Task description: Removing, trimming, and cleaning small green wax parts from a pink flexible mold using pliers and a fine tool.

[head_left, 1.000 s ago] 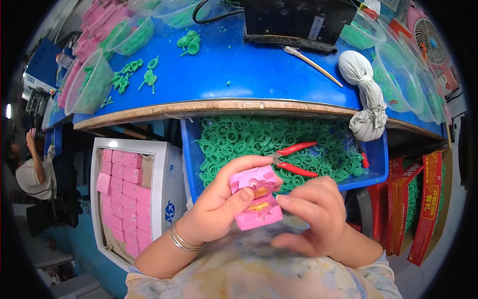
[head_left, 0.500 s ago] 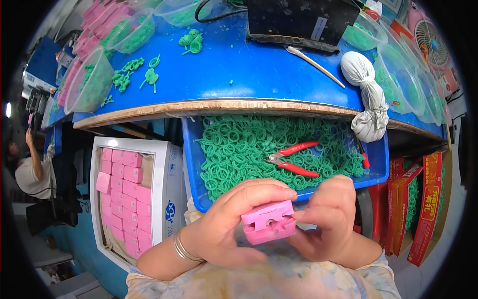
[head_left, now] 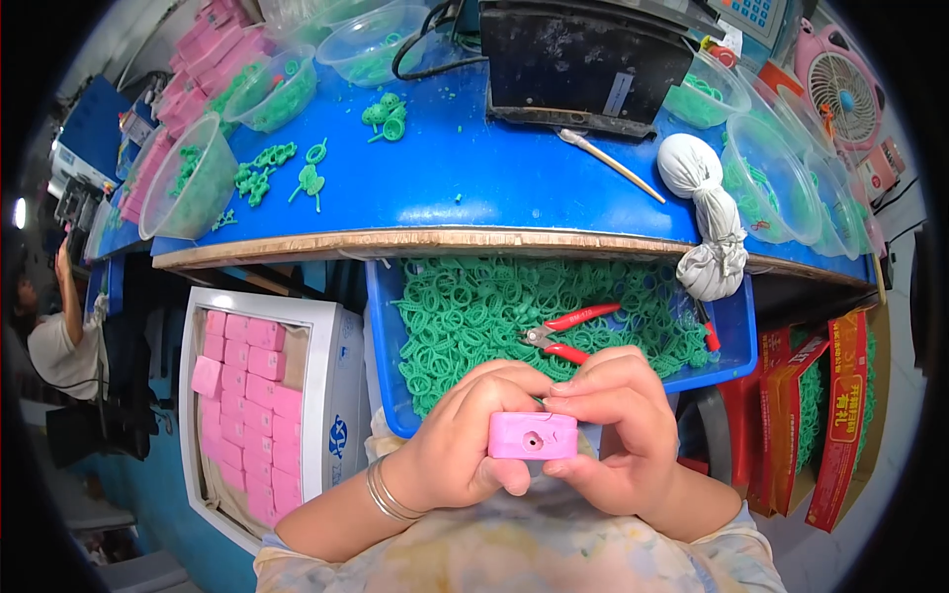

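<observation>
The pink block (head_left: 534, 436) sits between the two hands, in front of the counter (head_left: 445, 188) and nearer to the wearer than the near edge of the blue tray (head_left: 387, 346). One narrow face is turned up to the camera, with a round recess at its middle and a dark centre in it.

The left grip (head_left: 465, 432) is grasping the block from its left end: the thumb presses the lower left corner, and the fingers curl over behind the upper edge. The right grip (head_left: 625, 427) is grasping the opposite end, thumb at the lower right corner and forefinger by the upper right. Both are closed only as far as the block's width allows, and the fingertips of the two hands come close together above its upper edge.

Beyond the hands, the tray, set below the counter's front edge, holds a heap of green rings (head_left: 455, 321) with red-handled cutters (head_left: 583, 316) on top. A white cloth bundle (head_left: 706, 208) hangs over the front edge toward the counter's right corner.

As for markings, small print shows on a cutter handle, blue lettering on the side of the white box (head_left: 339, 395) that holds more pink blocks (head_left: 259, 395), and large yellow characters on a red carton (head_left: 845, 425). The black machine (head_left: 583, 84) at the counter's far edge carries a pale label, too small to make out.
</observation>
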`<act>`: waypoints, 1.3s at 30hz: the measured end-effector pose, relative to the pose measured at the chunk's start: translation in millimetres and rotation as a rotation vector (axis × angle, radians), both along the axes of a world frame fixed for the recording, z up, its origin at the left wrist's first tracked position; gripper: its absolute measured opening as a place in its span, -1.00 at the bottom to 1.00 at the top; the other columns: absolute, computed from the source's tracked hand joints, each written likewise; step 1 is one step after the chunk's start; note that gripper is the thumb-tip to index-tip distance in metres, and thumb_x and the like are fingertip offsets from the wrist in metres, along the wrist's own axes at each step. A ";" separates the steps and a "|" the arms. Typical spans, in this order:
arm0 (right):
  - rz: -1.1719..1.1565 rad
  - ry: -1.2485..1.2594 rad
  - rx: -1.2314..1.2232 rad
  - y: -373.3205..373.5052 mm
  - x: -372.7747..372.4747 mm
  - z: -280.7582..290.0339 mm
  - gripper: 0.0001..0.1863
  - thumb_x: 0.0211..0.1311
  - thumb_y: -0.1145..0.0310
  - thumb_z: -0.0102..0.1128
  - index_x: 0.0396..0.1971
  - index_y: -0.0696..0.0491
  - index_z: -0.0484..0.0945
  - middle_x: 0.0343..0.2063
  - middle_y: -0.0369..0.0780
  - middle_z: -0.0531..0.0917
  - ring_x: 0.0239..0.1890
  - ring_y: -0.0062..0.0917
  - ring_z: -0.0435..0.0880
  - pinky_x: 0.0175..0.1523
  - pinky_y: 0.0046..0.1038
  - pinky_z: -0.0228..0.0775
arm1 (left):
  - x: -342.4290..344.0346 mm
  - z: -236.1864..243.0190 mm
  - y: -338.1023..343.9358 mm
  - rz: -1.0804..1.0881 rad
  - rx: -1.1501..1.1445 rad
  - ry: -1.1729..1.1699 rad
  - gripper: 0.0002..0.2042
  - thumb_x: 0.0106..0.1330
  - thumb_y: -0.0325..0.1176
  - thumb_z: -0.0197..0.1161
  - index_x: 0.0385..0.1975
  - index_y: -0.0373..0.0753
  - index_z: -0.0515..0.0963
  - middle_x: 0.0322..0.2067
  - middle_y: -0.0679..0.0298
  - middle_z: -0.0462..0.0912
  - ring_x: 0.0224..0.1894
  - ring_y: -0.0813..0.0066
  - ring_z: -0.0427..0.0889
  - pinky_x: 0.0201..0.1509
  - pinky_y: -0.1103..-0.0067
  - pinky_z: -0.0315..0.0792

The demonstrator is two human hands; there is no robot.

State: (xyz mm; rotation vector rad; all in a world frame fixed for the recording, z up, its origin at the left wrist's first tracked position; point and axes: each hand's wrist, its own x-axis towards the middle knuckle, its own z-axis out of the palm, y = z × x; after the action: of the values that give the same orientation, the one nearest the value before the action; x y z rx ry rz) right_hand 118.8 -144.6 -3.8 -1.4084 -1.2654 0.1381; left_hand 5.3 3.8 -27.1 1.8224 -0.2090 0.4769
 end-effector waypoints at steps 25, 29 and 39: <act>0.227 1.175 0.029 73.1 149.3 101.7 -0.28 0.27 -0.21 -0.25 -0.07 0.26 0.38 -0.35 -0.10 0.59 -0.40 -0.44 0.59 -0.30 -0.45 0.44 | -8.3 52.4 16.2 0.039 -0.870 0.163 -0.26 -0.08 -0.28 0.46 0.11 -0.24 0.18 -0.07 0.13 0.38 -0.34 0.42 0.49 -0.28 0.50 0.40; 0.153 1.124 -0.023 73.2 165.8 109.4 -0.53 0.34 0.11 -0.27 -0.22 0.23 0.48 -0.47 -0.15 0.62 -0.49 -0.54 0.56 -0.38 -0.53 0.37 | -13.2 54.6 28.2 0.041 -0.963 0.176 -0.24 -0.09 -0.20 0.45 0.11 -0.23 0.18 -0.18 0.17 0.42 -0.38 0.45 0.46 -0.33 0.53 0.39; 0.826 1.282 -0.163 4.5 81.5 37.3 -0.23 0.24 0.49 -0.14 0.35 -0.11 -0.32 0.06 0.25 0.33 -0.52 -0.26 0.65 -0.36 -0.40 0.52 | -6.2 91.5 55.1 0.699 0.618 -0.061 0.17 -0.23 -0.10 0.55 0.32 -0.32 -0.17 0.17 0.12 0.22 0.12 0.34 0.33 0.16 0.51 0.27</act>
State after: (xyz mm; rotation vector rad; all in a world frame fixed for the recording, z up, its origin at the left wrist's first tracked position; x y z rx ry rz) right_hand 200.3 -140.1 33.4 -0.5431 -0.6172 1.4665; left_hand -0.8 58.8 64.4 2.4796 0.2916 1.0399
